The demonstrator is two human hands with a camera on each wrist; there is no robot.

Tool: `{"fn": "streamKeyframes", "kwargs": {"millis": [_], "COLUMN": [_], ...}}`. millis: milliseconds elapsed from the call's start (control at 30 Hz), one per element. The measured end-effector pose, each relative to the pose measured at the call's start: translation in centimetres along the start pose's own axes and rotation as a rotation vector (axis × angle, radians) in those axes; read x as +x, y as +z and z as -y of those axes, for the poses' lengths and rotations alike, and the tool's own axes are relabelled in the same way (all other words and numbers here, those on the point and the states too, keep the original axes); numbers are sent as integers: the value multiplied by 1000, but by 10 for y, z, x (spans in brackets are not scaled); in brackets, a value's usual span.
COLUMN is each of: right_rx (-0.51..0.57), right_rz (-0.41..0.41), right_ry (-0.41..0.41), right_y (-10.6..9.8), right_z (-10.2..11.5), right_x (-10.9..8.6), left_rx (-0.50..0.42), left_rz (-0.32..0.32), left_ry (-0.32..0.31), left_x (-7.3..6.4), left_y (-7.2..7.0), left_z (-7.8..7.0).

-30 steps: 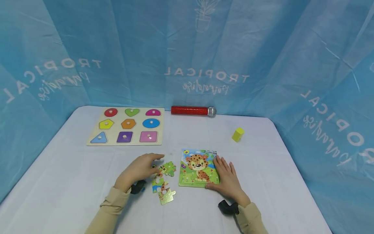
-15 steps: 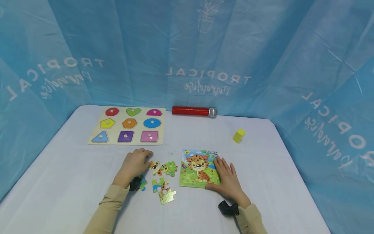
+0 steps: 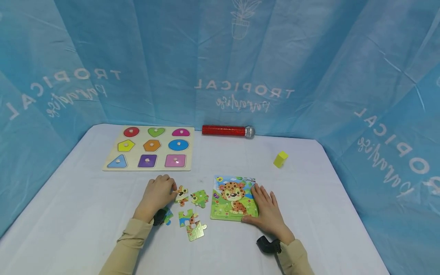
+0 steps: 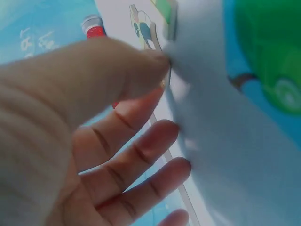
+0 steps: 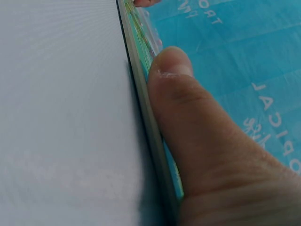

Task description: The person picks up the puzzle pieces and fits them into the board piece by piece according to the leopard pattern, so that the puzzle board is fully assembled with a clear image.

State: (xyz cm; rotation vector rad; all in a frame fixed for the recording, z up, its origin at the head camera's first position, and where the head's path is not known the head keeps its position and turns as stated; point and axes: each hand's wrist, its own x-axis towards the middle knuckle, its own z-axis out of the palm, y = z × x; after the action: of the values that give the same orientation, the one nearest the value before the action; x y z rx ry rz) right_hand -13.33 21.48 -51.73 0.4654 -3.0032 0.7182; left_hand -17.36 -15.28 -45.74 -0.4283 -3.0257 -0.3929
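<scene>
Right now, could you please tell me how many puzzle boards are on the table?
2: the leopard board near the centre, with the right hand touching it, and the shape board at back left.

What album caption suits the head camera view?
A left hand pinches a puzzle piece while the right hand rests on the edge of a leopard puzzle.

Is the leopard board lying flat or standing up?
Flat. The leopard board lies picture side up on the white table, and the right hand rests on its edge.
</scene>
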Motion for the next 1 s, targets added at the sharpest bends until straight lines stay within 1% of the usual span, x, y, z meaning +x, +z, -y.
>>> {"fn": "streamKeyframes", "kwargs": {"millis": [67, 167, 267, 300, 367, 400, 467, 533, 633, 700, 767, 900, 1000], "right_rx": [4, -2, -12, -15, -13, -11, -6, -3, -4, -1, 1, -4, -8], "right_rz": [3, -1, -14, -17, -14, -7, 3, 15, 14, 12, 13, 19, 18], "right_ry": [2, -4, -6, -8, -9, -6, -4, 1, 4, 2, 1, 8, 12], "right_y": [-1, -1, -1, -1, -1, -1, -1, -2, -2, -3, -3, -2, -1], "right_z": [0, 0, 0, 0, 0, 0, 1, 2, 3, 3, 2, 2, 1], "right_x": [0, 0, 0, 0, 1, 1, 1, 1, 1, 1, 2, 2, 2], "left_rx": [-52, -207, -397, -440, -492, -503, -496, -475, -391, -342, -313, -344, -359], "left_rz": [2, 1, 28, 38, 61, 73, 86, 100, 109, 102, 94, 100, 100], "left_ry": [10, 29, 37, 35, 14, -4, -27, -34, 17, 59, 91, 98, 88], "left_x": [2, 5, 9, 11, 13, 14, 14, 14, 13, 13, 13, 14, 16], "left_y": [0, 1, 4, 5, 9, 11, 15, 17, 20, 22, 24, 25, 25], "left_z": [2, 1, -5, -8, -15, -19, -26, -32, -38, -39, -39, -38, -39]}}
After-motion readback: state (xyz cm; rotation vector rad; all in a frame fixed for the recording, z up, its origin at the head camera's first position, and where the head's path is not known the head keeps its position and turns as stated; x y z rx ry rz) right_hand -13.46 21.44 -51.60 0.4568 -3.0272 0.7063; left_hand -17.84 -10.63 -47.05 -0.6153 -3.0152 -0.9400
